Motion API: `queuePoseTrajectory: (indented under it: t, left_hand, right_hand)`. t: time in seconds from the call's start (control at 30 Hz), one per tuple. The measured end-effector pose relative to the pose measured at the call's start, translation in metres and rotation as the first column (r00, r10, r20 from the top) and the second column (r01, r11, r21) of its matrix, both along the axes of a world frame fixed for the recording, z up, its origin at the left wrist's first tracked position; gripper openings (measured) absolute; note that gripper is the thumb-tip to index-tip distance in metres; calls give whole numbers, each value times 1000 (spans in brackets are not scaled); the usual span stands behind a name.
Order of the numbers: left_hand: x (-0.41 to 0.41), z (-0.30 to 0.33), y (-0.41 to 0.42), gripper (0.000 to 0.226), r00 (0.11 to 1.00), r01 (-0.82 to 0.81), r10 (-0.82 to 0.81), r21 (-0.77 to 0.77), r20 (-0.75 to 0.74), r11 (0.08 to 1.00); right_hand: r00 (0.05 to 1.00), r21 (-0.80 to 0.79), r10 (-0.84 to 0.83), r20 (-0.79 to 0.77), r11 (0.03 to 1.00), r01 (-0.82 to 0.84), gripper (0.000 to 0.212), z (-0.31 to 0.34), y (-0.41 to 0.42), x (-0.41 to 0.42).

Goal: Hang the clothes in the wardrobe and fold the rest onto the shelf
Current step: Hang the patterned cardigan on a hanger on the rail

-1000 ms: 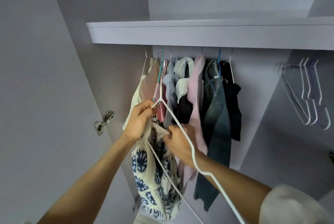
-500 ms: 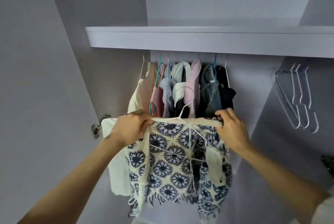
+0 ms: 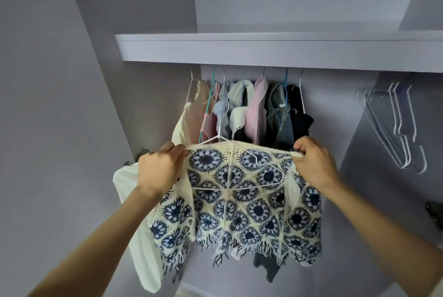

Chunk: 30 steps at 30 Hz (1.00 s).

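The crocheted top (image 3: 239, 201) hung on a wire hanger (image 3: 242, 167) in front of the hanging clothes (image 3: 244, 109). The shelf (image 3: 263, 50) lay at 12 o'clock, the spare hangers (image 3: 402, 129) at 2 o'clock.

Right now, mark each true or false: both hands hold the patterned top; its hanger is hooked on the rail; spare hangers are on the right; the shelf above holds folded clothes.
1. Both hands grip the crochet top: true, left hand and right hand hold its upper edge.
2. The white hanger is hooked on the rail: false, its hook is free, below the shelf.
3. Empty hangers hang at right: true.
4. Folded clothes show on the shelf: false, none visible.
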State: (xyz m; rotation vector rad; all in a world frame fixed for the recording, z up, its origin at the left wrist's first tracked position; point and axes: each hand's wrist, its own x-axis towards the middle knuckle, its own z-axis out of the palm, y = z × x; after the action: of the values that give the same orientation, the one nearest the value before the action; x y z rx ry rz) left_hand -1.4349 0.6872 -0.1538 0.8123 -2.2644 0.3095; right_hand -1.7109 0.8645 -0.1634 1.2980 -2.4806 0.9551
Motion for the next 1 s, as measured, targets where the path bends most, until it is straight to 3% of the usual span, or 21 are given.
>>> queuePoseTrajectory:
  t: [0.13, 0.27, 0.33, 0.43, 0.57, 0.67, 0.73, 0.8, 0.83, 0.87, 0.9, 0.93, 0.97, 1.0]
  left_hand:
    - [-2, -1, 6, 40, 993, 42, -44, -19, -106, 999]
    - [0, 2, 9, 43, 972, 107, -106, -7, -208, 994]
    - [5, 2, 10, 44, 969, 191, -192, -21, -156, 981]
    - [11, 1, 10, 45, 959, 282, -282, 8, -26, 959]
    - [6, -5, 17, 27, 970, 240, -238, 49, -54, 969]
    - [-2, -6, 22, 10, 980, 153, -138, 103, -144, 983]
    - [-1, -6, 18, 10, 980, 86, -52, 171, -193, 981]
    - [3, -9, 12, 14, 978, 37, 9, 216, -209, 976]
    - [6, -10, 9, 15, 974, 29, 23, 223, -227, 974]
    - [9, -12, 6, 17, 967, 34, 24, 223, -252, 974]
    - [11, -12, 4, 21, 961, 51, 12, 221, -275, 974]
    - [13, -13, 2, 27, 957, 77, -11, 217, -290, 973]
    - [15, -13, 1, 34, 953, 112, -46, 209, -300, 971]
    - [17, -13, 0, 40, 948, 156, -92, 194, -305, 969]
  right_hand:
    - [999, -46, -10, -38, 999, 8, 11, 9, -5, 14]
    - [998, 165, -1, -63, 986, 12, 21, -2, -7, 13]
    - [998, 196, -50, -22, 979, 54, 20, -2, -6, 4]
    - [993, 106, -113, 41, 989, 108, 13, 4, -9, -2]
    - [997, 9, -62, 44, 998, 62, 10, 10, -19, 18]
    - [978, 173, 97, 187, 976, -130, 13, 0, -21, 41]
    - [872, 310, 203, 446, 879, -363, 14, -10, -12, 54]
    - [743, 464, 217, 633, 662, -588, 14, -16, 0, 59]
    - [722, 526, 217, 657, 555, -645, 14, -19, 4, 57]
    - [739, 555, 247, 627, 523, -646, 13, -20, 6, 55]
    - [792, 545, 296, 534, 596, -590, 16, -21, 6, 53]
    - [869, 477, 310, 385, 739, -475, 19, -20, 3, 49]
    - [936, 337, 282, 209, 878, -340, 19, -17, 0, 44]
    - [970, 168, 238, 51, 955, -243, 17, -11, -3, 40]
